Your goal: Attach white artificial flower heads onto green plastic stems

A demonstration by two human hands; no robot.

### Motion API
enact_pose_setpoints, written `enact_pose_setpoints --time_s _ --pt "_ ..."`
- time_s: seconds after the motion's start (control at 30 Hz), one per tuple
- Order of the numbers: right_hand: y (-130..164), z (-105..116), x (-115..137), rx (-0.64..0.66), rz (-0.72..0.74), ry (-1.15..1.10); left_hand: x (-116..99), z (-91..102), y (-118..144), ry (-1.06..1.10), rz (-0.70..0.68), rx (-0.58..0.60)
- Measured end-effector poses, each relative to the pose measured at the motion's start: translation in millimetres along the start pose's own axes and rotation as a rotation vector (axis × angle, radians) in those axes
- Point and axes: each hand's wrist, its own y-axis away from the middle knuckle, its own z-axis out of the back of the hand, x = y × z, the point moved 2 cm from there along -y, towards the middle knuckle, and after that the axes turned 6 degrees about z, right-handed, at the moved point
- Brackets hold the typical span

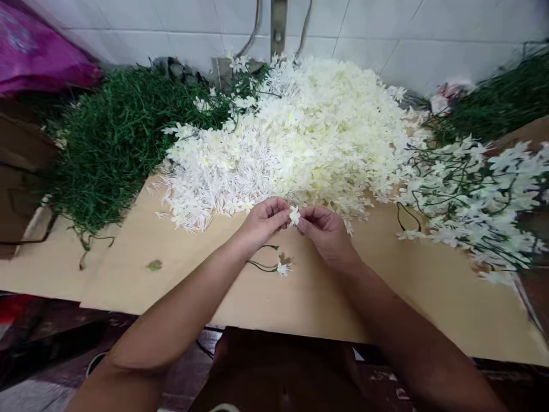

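Observation:
A small white artificial flower (294, 216) is pinched between my two hands over the near edge of the flower pile. My left hand (271, 216) grips it from the left with thumb and forefinger. From the right, my right hand (326, 232) closes its fingertips on the same flower. Just below the hands, a green stem (262, 266) with one white flower (283, 268) at its end lies on the tan board (240, 303). Behind the hands spreads a large heap of loose white flowers (326, 131), with thin white pieces (223, 180) at its left.
Green stems (115, 137) lie heaped at the left. Stems with white flowers (484, 200) are piled at the right, with more green stems (506, 103) behind. A magenta bag (43, 51) sits at the back left. The tiled wall (193, 28) stands behind the board.

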Motion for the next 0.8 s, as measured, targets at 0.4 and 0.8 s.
enact_pose_setpoints --time_s 0.4,0.8 --pt "-0.5 -1.1 3.2 0.057 0.092 0.049 -0.5 0.0 -1.2 0.020 0.068 0.033" --pt "5.3 -6.2 15.6 0.041 0.281 0.392 2.2 2.1 -3.0 -0.012 0.125 0.094"
